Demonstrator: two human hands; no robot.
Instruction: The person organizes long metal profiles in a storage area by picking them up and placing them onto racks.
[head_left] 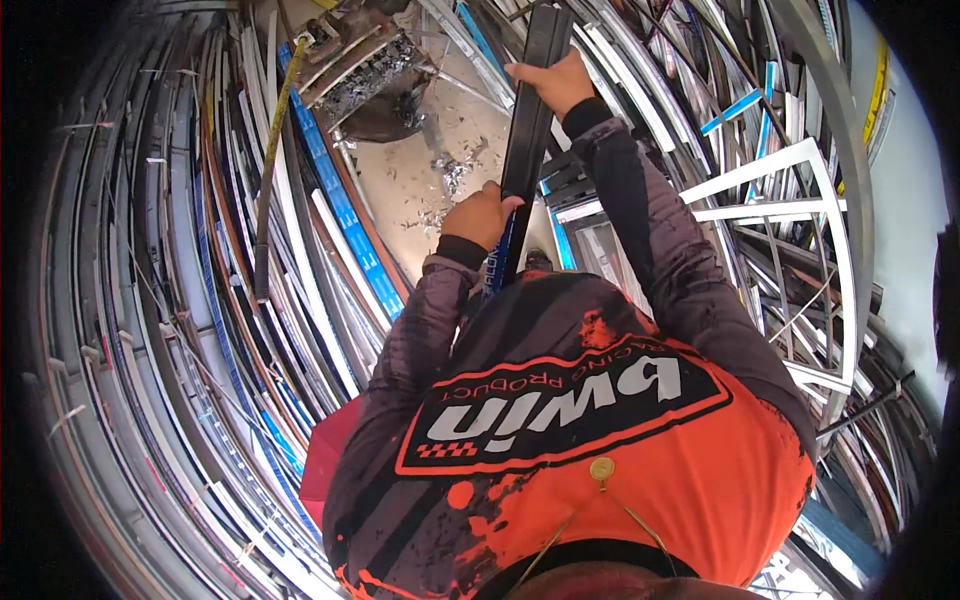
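A long black metal profile (530, 125) stands upright in front of me, tilted slightly, its top reaching the upper edge of the head view. My right hand (560, 82) is closed around its upper part, thumb across the front face. Lower down, my left hand (480, 217) grips the same profile from its left side. Blue film with print (496, 262) shows on the profile below the left hand. My body hides its lower end.
Long profiles and strips (180, 250) are racked densely along the left. More profiles and a white angled frame (820, 190) crowd the right. Ahead, metal shavings (455, 170) lie on the floor (395, 185) beside a dark tray of scraps (375, 100). Blue-wrapped profiles (345, 215) stand at the left.
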